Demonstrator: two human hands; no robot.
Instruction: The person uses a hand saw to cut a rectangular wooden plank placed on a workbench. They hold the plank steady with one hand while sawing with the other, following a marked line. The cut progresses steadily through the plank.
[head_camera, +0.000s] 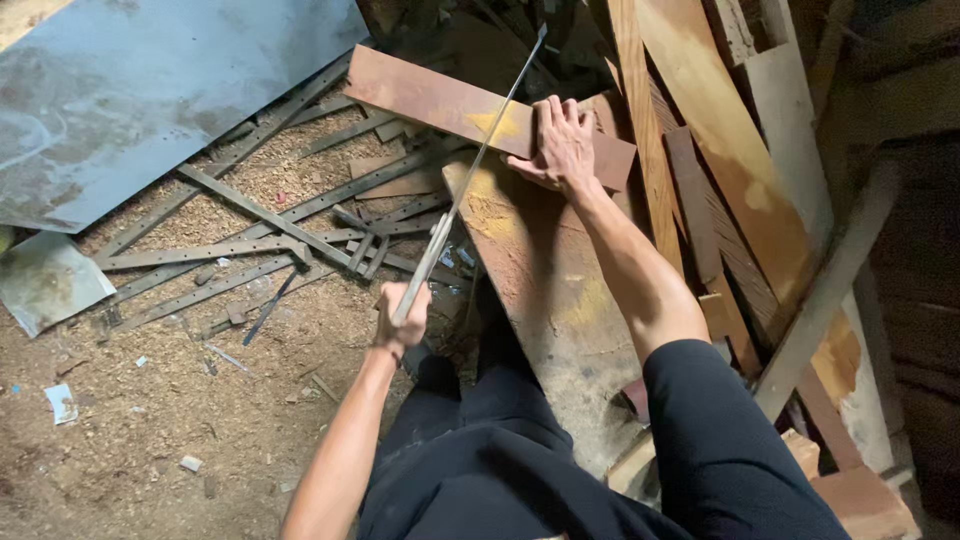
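Hands (402, 318) on probably rusty-brown board (440, 100), saw (470, 170).

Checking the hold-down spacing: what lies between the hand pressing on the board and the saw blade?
In the head view, only bare board with a yellow stain separates the right hand from the saw blade.

I count one saw (470, 170), its handle in my left hand (402, 318), and one reddish board (440, 100) under my right hand (562, 148): two hands, both mine. One broad plank (550, 290) lies beneath the board. Two grey metal sheets (150, 90) lie on the floor, one large, one small. The thin metal strips (250, 210) in the sawdust are too tangled to count.
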